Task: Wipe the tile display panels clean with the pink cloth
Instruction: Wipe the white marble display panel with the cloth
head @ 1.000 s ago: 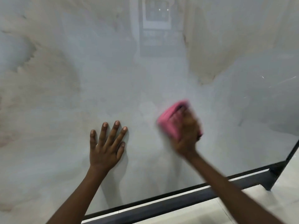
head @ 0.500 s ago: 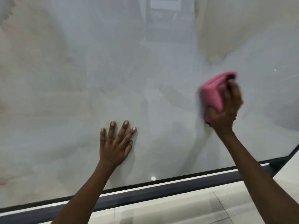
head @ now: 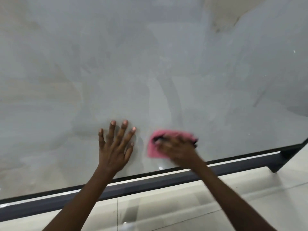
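— Pink cloth: where?
— Bunched under the right hand, near the tile panel's bottom edge; left hand flat, fingers spread.
— Advice?
— Press evenly, overlap strokes along that edge.

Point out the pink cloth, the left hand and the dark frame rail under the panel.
pink cloth [head: 152,150], head view, bare left part of the cloth.
left hand [head: 114,150], head view, back of the hand.
frame rail [head: 150,184], head view, middle of the rail's face.
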`<state>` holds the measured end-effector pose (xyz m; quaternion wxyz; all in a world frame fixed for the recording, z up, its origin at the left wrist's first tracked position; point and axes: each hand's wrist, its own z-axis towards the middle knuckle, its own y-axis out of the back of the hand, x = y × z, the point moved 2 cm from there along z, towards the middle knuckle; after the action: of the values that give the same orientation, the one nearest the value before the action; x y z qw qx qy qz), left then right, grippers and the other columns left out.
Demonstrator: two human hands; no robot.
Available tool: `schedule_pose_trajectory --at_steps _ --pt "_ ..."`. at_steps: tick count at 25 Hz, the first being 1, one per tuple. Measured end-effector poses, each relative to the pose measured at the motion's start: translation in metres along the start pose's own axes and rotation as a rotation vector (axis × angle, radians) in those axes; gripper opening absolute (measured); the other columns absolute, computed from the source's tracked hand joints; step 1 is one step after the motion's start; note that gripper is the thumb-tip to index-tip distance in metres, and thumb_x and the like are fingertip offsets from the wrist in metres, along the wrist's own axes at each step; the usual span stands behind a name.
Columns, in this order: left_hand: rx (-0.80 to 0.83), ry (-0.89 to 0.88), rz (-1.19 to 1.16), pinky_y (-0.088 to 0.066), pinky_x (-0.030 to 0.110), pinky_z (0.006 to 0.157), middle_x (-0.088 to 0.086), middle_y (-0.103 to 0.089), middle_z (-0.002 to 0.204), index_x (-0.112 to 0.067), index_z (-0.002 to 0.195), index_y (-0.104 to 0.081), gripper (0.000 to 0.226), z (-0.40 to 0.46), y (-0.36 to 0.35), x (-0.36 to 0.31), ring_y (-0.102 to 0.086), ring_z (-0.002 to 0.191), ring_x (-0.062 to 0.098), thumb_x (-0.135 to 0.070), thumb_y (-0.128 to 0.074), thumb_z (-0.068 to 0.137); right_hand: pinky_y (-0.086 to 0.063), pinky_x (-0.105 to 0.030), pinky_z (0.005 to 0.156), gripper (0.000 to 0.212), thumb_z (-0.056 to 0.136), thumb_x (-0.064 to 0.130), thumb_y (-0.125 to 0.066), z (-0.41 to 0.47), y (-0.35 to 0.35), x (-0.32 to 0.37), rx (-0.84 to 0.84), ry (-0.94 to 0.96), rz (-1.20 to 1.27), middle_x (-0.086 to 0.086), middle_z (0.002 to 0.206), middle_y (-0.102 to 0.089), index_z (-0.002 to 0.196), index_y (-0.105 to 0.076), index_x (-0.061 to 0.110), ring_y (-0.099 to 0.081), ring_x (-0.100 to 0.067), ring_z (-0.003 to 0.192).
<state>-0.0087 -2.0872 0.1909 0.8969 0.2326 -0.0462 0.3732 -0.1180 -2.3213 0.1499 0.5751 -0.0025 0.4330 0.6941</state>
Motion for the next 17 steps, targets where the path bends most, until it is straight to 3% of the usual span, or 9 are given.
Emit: schedule_pose_trajectory --at_steps 2,4,5,7,9,11,13,15,17 --pt "0.055 -0.103 0.056 0.006 0.047 0.119 -0.002 -0.002 0.164 -0.028 0.156 -0.011 0.062 -0.028 -0.013 -0.009 0.002 0.15 0.028 -0.036 -0.034 0.099 -0.036 -0.045 0.099 0.053 0.093 0.025 -0.05 -0.009 0.06 -0.09 -0.268 -0.419 -0.009 -0.014 0.144 -0.039 0.144 -0.035 0.029 -0.04 -0.031 0.13" --pt "0.013 -0.112 0.105 0.004 0.047 0.119 0.0 -0.008 0.163 -0.026 0.155 -0.017 0.058 -0.039 -0.028 -0.007 -0.001 0.15 0.03 -0.037 -0.032 0.101 -0.034 -0.046 0.109 0.07 0.078 0.019 -0.057 -0.037 0.1 -0.148 -0.631 -0.862 0.128 -0.021 0.145 -0.04 0.145 -0.037 0.026 -0.04 -0.033 0.133" --pt "-0.019 -0.094 0.12 0.003 0.048 0.119 0.001 -0.01 0.163 -0.025 0.155 -0.021 0.054 -0.04 -0.034 -0.006 -0.003 0.15 0.031 -0.037 -0.029 0.103 -0.029 -0.041 0.114 0.073 0.074 0.012 -0.056 -0.052 0.103 -0.156 -0.768 -1.015 0.122 -0.021 0.147 -0.037 0.145 -0.038 0.022 -0.036 -0.031 0.138" --pt "-0.074 -0.09 0.14 0.002 0.049 0.119 0.002 -0.014 0.162 -0.024 0.153 -0.026 0.051 -0.04 -0.04 -0.007 -0.006 0.15 0.033 -0.038 -0.025 0.104 -0.019 -0.027 0.118 0.074 0.077 0.003 -0.054 -0.065 0.067 -0.132 -0.889 -1.232 0.126 -0.02 0.151 -0.029 0.147 -0.033 0.019 -0.027 -0.027 0.143" --pt "-0.095 -0.13 0.154 0.001 0.05 0.119 0.004 -0.015 0.162 -0.023 0.153 -0.028 0.051 -0.04 -0.044 -0.007 -0.007 0.149 0.034 -0.039 -0.025 0.104 -0.013 -0.023 0.119 0.07 0.089 0.013 -0.053 -0.06 0.007 -0.046 -0.835 -1.397 0.114 -0.006 0.157 -0.018 0.151 -0.022 0.021 -0.018 -0.012 0.147" --pt "-0.077 -0.126 0.17 0.002 0.049 0.119 0.003 -0.014 0.163 -0.024 0.153 -0.026 0.052 -0.038 -0.042 -0.004 -0.005 0.15 0.033 -0.039 -0.025 0.103 -0.013 -0.036 0.121 0.074 0.097 0.046 -0.049 -0.048 -0.042 0.061 -0.6 -1.473 0.265 0.011 0.162 -0.002 0.155 -0.004 0.036 -0.006 -0.008 0.149" --pt "-0.023 -0.082 0.138 0.005 0.048 0.119 0.0 -0.008 0.163 -0.026 0.154 -0.021 0.055 -0.037 -0.031 -0.007 0.0 0.15 0.03 -0.039 -0.03 0.102 -0.016 -0.05 0.12 0.074 0.095 0.064 -0.038 -0.048 -0.065 0.117 -0.439 -1.517 0.348 0.01 0.161 0.006 0.151 0.007 0.047 0.001 -0.009 0.149" --pt "0.037 -0.07 0.041 0.006 0.047 0.118 -0.002 -0.004 0.164 -0.028 0.155 -0.017 0.061 -0.027 -0.014 -0.019 0.0 0.15 0.026 -0.037 -0.037 0.098 -0.013 -0.046 0.12 0.071 0.096 0.062 -0.037 -0.06 -0.051 0.088 -0.476 -1.519 0.368 -0.005 0.161 0.002 0.152 0.002 0.044 0.0 -0.012 0.15" --pt "-0.031 -0.079 -0.02 0.005 0.046 0.118 -0.003 -0.003 0.164 -0.028 0.155 -0.015 0.062 0.021 0.003 -0.025 -0.002 0.151 0.024 -0.035 -0.038 0.098 -0.011 -0.037 0.12 0.066 0.097 0.044 -0.045 -0.061 -0.007 0.003 -0.607 -1.429 0.256 -0.017 0.157 -0.01 0.153 -0.013 0.032 -0.01 -0.022 0.148"
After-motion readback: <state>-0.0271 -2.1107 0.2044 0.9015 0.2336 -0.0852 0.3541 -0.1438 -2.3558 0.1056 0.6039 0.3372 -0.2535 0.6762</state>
